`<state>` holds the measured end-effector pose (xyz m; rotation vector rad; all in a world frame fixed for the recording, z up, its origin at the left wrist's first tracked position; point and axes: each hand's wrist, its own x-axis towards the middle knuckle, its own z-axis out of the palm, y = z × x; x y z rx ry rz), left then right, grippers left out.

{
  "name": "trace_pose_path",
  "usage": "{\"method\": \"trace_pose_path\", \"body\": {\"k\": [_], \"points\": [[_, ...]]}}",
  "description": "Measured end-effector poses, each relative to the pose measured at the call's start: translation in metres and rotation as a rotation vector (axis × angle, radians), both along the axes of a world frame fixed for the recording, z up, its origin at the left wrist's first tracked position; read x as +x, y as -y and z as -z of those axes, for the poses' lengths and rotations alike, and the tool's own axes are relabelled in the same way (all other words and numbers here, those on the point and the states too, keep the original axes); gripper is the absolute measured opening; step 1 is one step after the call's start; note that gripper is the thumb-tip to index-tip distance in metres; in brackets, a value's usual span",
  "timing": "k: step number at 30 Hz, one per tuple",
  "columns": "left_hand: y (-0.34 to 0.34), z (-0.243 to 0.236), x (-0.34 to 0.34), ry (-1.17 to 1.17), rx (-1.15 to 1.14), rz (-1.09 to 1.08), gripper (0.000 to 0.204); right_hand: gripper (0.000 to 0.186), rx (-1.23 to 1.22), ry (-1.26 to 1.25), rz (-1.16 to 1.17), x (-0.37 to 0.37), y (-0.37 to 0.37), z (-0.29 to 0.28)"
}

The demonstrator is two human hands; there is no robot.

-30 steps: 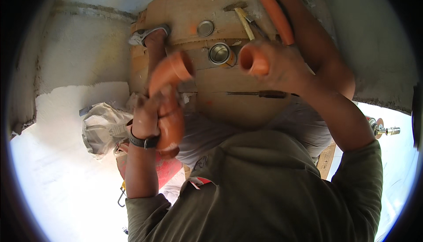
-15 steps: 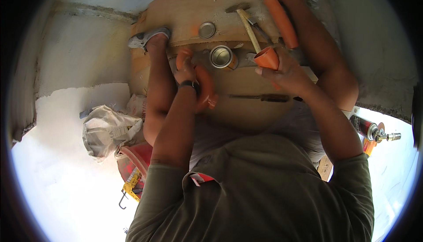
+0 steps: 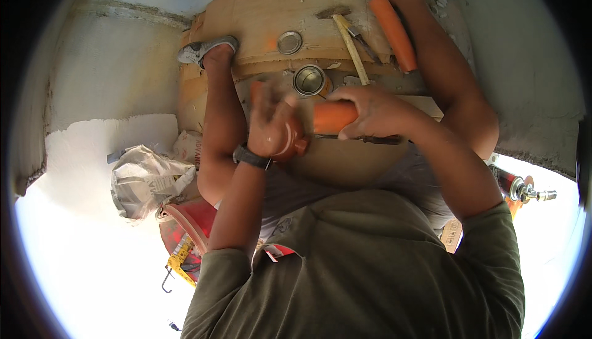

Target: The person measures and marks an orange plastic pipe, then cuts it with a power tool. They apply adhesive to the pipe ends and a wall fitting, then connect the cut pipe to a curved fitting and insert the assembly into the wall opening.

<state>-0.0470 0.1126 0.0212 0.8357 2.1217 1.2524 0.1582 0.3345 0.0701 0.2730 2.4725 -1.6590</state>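
Your left hand [image 3: 269, 126] blurs over the bent pipe [image 3: 293, 142], fingers looking spread, their contact unclear. Your right hand [image 3: 383, 112] pinches the short pipe [image 3: 332, 118] between thumb and fingers, one end jutting left.

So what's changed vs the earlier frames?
Since a second ago, the left hand has moved the curved orange pipe up and right in view; whether it grips now is blurred. In the last half second, the right hand brought the short orange pipe left and down, open end turned left. Unchanged: open tin, lid, hammer, long orange pipe.
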Motion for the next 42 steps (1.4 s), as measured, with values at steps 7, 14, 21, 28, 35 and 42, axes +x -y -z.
{"method": "trace_pose_path", "body": {"k": [7,14,21,28,35,42], "points": [[-0.002,-0.055,0.030,0.469,-0.141,0.265,0.063,0.044,0.030,0.037,0.189,-0.024,0.004,0.024],[0.019,-0.031,0.012,0.561,0.082,-0.181,0.050,0.026,0.740,0.176,0.500,-0.065,-0.075,0.097],[0.018,-0.029,0.009,0.560,0.095,-0.198,0.049,0.031,0.673,0.384,0.511,-0.077,-0.080,0.110],[0.009,-0.024,0.007,0.535,0.187,-0.264,0.051,0.029,0.438,-0.025,0.724,-0.060,-0.088,0.087],[0.014,-0.022,-0.003,0.429,0.127,-0.267,0.049,0.034,0.109,-0.234,0.700,-0.034,-0.085,0.015],[0.018,-0.003,-0.007,0.442,0.086,-0.205,0.053,0.032,0.270,-0.359,0.613,-0.066,-0.028,0.009]]}}
